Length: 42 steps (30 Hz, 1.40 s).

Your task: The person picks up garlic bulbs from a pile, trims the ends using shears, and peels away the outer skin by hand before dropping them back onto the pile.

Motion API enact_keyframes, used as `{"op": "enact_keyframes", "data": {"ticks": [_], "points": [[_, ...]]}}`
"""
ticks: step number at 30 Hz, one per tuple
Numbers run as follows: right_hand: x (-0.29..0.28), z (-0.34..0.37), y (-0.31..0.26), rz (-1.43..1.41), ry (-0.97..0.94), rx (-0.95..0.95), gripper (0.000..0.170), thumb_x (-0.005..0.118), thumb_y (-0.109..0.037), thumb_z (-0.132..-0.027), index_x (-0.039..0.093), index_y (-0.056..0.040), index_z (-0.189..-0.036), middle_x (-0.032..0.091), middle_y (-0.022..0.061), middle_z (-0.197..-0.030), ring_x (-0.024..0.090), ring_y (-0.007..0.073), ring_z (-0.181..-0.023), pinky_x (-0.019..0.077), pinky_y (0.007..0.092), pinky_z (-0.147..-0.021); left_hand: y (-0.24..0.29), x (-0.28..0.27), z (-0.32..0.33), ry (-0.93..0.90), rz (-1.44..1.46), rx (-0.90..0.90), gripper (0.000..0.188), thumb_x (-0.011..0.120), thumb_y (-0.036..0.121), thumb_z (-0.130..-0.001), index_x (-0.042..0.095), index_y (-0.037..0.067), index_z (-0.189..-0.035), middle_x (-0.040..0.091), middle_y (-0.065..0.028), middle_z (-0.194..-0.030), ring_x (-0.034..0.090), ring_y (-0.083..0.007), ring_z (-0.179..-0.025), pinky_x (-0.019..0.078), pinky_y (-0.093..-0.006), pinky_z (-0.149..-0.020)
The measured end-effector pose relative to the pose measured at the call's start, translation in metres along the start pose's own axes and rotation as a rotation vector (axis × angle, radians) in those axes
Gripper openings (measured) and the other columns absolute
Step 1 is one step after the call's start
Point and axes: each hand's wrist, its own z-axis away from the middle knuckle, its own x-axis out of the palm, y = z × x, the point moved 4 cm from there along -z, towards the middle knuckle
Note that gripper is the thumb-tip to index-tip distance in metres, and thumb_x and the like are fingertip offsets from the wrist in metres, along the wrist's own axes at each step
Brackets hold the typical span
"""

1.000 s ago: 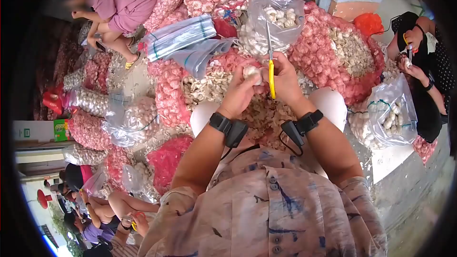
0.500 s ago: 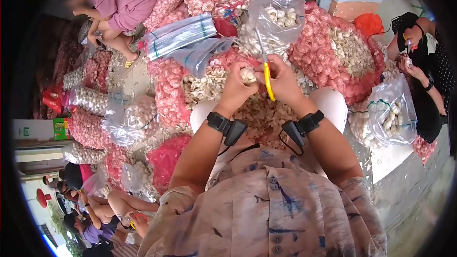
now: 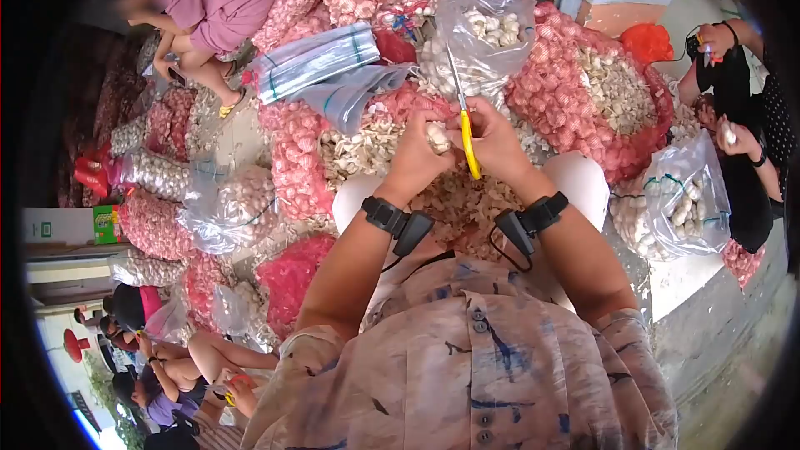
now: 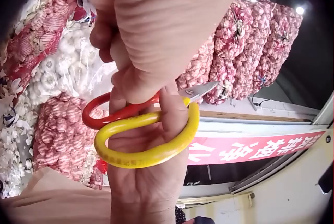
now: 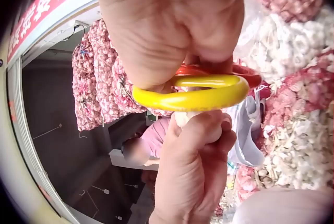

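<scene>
My left hand (image 3: 414, 160) grips a white garlic bulb (image 3: 437, 138) over my lap, and part of the bulb is hidden by the fingers. Close beside it, my right hand (image 3: 498, 140) holds a pair of scissors (image 3: 467, 143), its blades pointing up and slightly left in the head view. One handle loop is yellow (image 4: 138, 160) and the other is red (image 4: 93, 113), as the left wrist view shows. In the right wrist view the bulb (image 5: 183, 118) peeks out between my left fingers, just under the yellow loop.
Beyond my hands stands a clear bag (image 3: 487, 42) of garlic bulbs. Red mesh sacks (image 3: 542, 83) surround me, and loose skins (image 3: 467, 208) lie between my knees. Folded plastic bags (image 3: 321, 62) rest on a sack at left. Another person's hand (image 3: 733, 135) holds a bulb at right.
The scissors have tilted to the left, and my left hand has turned, so more of its back shows around the bulb. At right, another person's hands have moved apart.
</scene>
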Motion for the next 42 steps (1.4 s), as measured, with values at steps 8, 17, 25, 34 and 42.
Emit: {"op": "enact_keyframes", "data": {"ticks": [8,17,25,34,42], "points": [[-0.006,-0.006,0.017,0.195,-0.018,-0.066,0.041,0.071,0.000,-0.085,0.051,-0.0040,-0.120,0.065,0.0062,-0.100,0.061,0.0106,-0.084,0.0515,0.0247,-0.070,-0.003,0.007,-0.002,0.037,-0.197,0.040,0.057,0.080,0.007,-0.067,0.047,0.002,-0.113,0.054,-0.0208,-0.111,0.060,-0.0368,-0.100,0.0489,-0.0392,-0.085],[-0.011,-0.007,0.021,-0.017,-0.003,0.003,0.035,0.066,0.005,-0.084,0.054,-0.0071,-0.115,0.062,0.0018,-0.091,0.057,0.0069,-0.076,0.0471,0.0223,-0.062,-0.011,0.012,0.001,-0.016,0.050,0.027,0.055,0.073,0.005,-0.074,0.041,0.004,-0.118,0.053,-0.0168,-0.109,0.059,-0.0316,-0.098,0.0487,-0.0379,-0.083],[-0.001,-0.001,0.008,-0.117,-0.021,0.027,0.033,0.065,0.004,-0.084,0.055,-0.0073,-0.113,0.059,0.0001,-0.086,0.056,0.0067,-0.072,0.0469,0.0221,-0.059,-0.023,0.019,0.006,-0.248,0.547,-0.237,0.052,0.060,-0.005,-0.079,0.040,0.010,-0.125,0.055,-0.0100,-0.106,0.059,-0.0216,-0.089,0.0479,-0.0361,-0.073],[-0.023,-0.006,0.000,0.024,0.128,0.112,0.035,0.066,0.004,-0.080,0.055,-0.0061,-0.112,0.061,0.0053,-0.085,0.059,0.0157,-0.071,0.0505,0.0300,-0.065,-0.023,0.009,0.011,-0.270,1.216,-0.168,0.047,0.056,0.008,-0.077,0.047,0.014,-0.122,0.055,-0.0087,-0.113,0.054,-0.0210,-0.085,0.0406,-0.0292,-0.065],[0.003,0.002,0.013,0.758,-0.076,-0.183,0.055,0.064,-0.009,-0.079,0.041,-0.0057,-0.129,0.055,0.0249,-0.107,0.050,0.0461,-0.103,0.0381,0.0535,-0.094,-0.022,0.003,0.006,-0.053,1.183,-0.200,0.042,0.053,0.007,-0.085,0.046,0.015,-0.126,0.056,-0.0074,-0.117,0.056,-0.0204,-0.097,0.0448,-0.0318,-0.082]]}}
